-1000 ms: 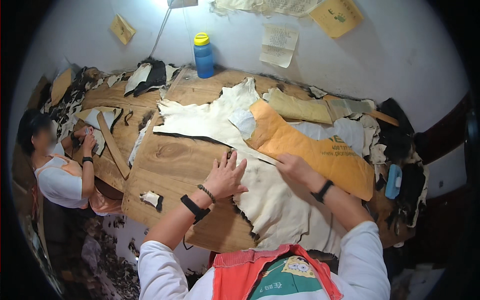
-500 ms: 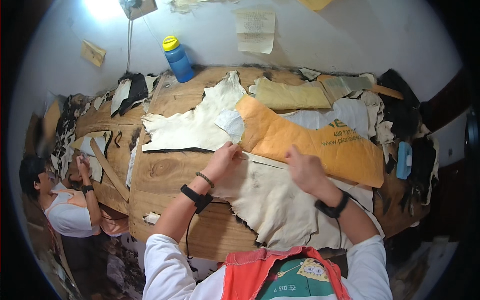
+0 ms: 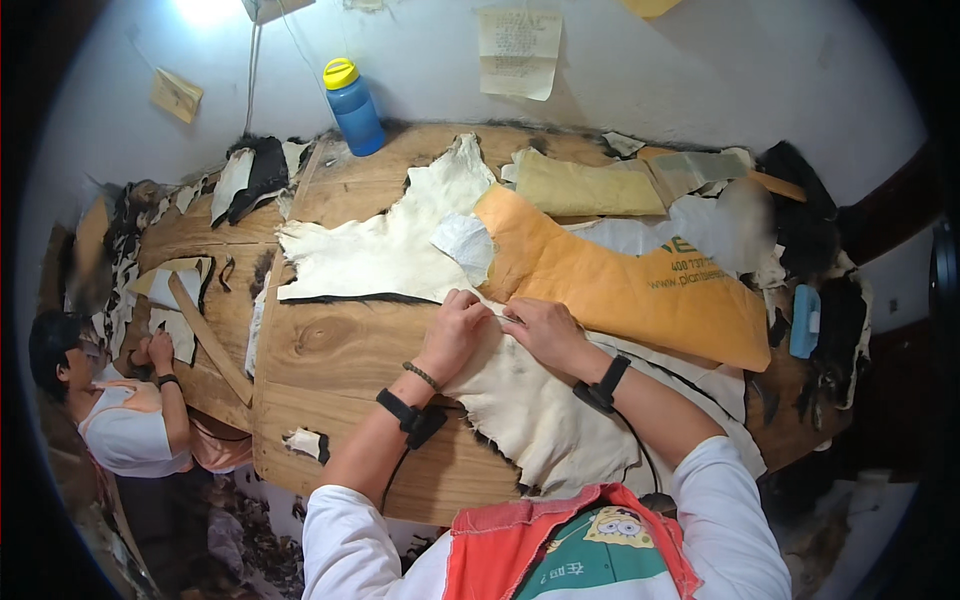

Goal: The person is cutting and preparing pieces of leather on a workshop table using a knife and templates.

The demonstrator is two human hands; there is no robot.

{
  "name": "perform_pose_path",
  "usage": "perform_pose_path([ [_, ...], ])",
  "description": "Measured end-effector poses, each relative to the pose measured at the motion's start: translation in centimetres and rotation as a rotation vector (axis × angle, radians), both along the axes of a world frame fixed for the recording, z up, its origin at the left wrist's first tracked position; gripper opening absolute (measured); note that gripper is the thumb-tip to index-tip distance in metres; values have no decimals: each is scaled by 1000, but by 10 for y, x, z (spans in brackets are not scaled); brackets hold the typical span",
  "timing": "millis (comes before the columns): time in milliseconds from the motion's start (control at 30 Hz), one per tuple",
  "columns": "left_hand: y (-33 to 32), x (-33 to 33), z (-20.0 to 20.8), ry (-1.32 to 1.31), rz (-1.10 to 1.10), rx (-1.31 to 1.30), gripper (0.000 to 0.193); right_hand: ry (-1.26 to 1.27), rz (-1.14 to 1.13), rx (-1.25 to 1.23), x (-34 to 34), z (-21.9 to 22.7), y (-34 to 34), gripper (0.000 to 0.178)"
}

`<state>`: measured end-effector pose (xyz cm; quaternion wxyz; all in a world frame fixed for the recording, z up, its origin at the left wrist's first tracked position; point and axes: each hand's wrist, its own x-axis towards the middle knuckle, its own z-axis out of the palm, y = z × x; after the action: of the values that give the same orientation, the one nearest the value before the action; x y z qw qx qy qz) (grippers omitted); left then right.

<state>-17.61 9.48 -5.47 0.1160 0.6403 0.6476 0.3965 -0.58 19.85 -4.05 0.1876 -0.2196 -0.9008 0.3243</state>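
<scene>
Just below the middle of the head view, a cream hide (image 3: 545,405) with ragged, dark furry edges drapes over the table's near side. My left hand (image 3: 460,328) is closed, pinching the hide's upper edge. Close beside it, my right hand (image 3: 545,328) is closed at the same edge, with thumb and fingertips together; anything small between them is too fine to make out. Just beyond my hands lies a curved orange paper pattern (image 3: 620,275) with printing. A larger white hide (image 3: 375,250) extends to its left, with a whitish scrap (image 3: 463,245) between them.
A blue bottle (image 3: 357,122) with a yellow lid stands at the wooden table's back. Yellowish paper (image 3: 590,187) lies behind the pattern. At the right are a light-blue tool (image 3: 805,320) and dark fur pieces. Another person (image 3: 130,410) works at the left beside a wooden strip (image 3: 208,340).
My right hand has moved left from over the pattern's lower edge to meet my left hand at the hide's edge. My left hand has stayed nearly in place.
</scene>
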Motion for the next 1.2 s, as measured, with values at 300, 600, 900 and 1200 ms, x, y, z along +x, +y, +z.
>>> perform_pose_path([
  [300, 13, -6, -9, -16, 6, 20, 10, -105, -91, 3, -11, 3, 12, 18],
  [600, 13, -8, -7, -142, 16, -16, 9, -106, 51, -21, -13, 10, 34, 16],
  [900, 13, -10, -9, -151, 36, -31, 12, 14, 93, -105, -16, 4, 45, 7],
  [1200, 14, -7, -6, -113, 46, -33, 9, -178, 107, 121, -26, 23, 28, 31],
])
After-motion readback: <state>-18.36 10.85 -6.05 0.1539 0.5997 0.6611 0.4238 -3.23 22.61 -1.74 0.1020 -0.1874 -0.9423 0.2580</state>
